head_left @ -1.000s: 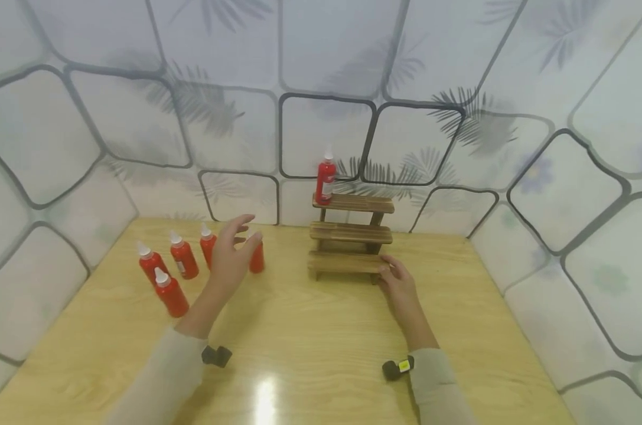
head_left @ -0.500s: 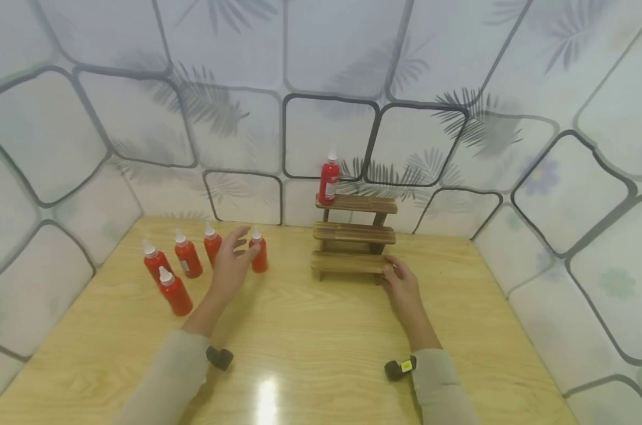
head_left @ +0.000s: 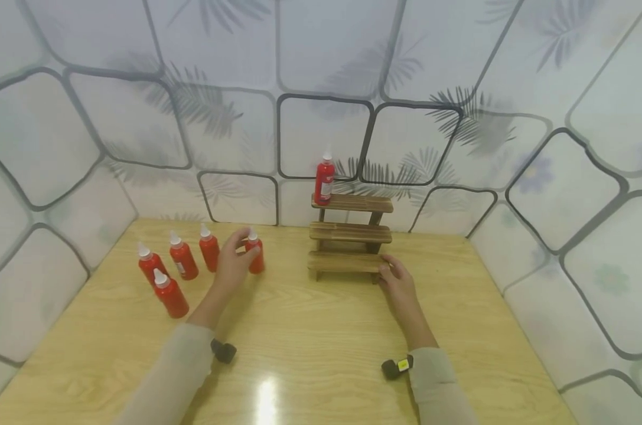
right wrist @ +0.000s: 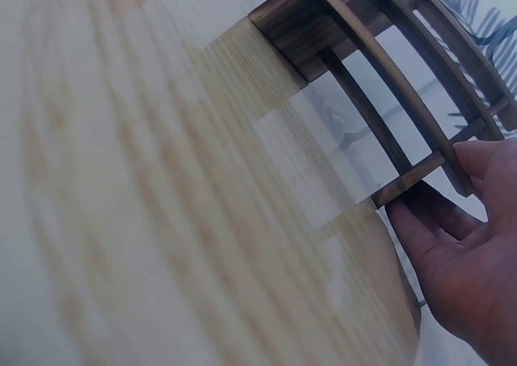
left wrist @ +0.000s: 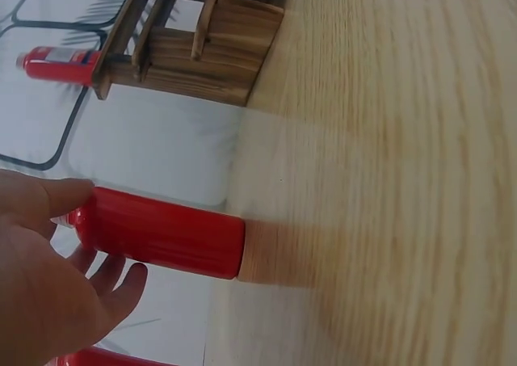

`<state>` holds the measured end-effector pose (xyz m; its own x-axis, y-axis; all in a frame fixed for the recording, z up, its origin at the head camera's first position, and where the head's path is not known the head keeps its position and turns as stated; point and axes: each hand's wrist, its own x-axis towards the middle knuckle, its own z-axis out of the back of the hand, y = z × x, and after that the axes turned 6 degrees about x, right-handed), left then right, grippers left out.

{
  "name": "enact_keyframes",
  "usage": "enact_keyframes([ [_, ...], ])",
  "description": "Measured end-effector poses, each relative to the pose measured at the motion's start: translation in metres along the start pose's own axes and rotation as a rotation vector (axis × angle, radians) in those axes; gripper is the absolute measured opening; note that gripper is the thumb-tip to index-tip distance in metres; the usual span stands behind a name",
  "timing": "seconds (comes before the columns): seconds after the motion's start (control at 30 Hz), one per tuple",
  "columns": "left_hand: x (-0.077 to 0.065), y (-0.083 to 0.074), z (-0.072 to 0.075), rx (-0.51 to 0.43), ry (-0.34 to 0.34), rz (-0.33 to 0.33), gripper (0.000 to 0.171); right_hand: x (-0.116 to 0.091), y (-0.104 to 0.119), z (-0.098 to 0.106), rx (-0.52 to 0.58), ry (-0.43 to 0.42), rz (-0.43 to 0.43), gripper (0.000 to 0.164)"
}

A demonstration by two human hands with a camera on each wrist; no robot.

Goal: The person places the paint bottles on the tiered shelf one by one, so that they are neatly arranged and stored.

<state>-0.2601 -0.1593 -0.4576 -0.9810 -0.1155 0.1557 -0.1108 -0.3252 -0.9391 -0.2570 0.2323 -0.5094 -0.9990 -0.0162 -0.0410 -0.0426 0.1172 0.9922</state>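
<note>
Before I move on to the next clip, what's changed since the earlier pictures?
The left hand has come down and now curls round the upper part of the rightmost red bottle on the table. Unchanged: the right hand at the lowest step of the wooden stand, the top-step bottle, and the other four bottles.

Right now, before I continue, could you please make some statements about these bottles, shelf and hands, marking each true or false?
1. One bottle stands on the shelf. True.
2. The right hand holds the shelf's lowest board. True.
3. Only two bottles stand on the table. False: five bottles stand on the table.
4. The left hand is at the bottle on the shelf. False: the left hand is at a bottle on the table.
5. All six bottles stand upright. True.
</note>
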Motion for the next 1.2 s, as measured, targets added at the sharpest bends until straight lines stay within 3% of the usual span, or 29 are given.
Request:
enact_keyframes([
  [0.33, 0.006, 0.002, -0.002, 0.031, 0.075, 0.013, 0.063, 0.0, 0.0, 0.003, 0.015, -0.02, 0.0, 0.053],
  [0.57, 0.007, 0.0, 0.0, 0.088, 0.093, 0.044, 0.068, 0.0, 0.0, 0.0, 0.066, -0.018, 0.009, 0.05],
  [0.67, 0.008, -0.004, -0.001, 0.091, 0.098, 0.022, 0.069, -0.001, 0.0, -0.001, 0.066, -0.012, 0.01, 0.05],
  [0.97, 0.005, -0.037, -0.013, 0.022, 0.085, -0.103, 0.061, 0.0, -0.002, -0.003, 0.076, -0.002, 0.006, 0.052],
  [1.2, 0.011, -0.071, -0.032, 0.011, 0.134, -0.174, 0.061, -0.001, -0.002, -0.004, 0.069, -0.006, 0.008, 0.054],
])
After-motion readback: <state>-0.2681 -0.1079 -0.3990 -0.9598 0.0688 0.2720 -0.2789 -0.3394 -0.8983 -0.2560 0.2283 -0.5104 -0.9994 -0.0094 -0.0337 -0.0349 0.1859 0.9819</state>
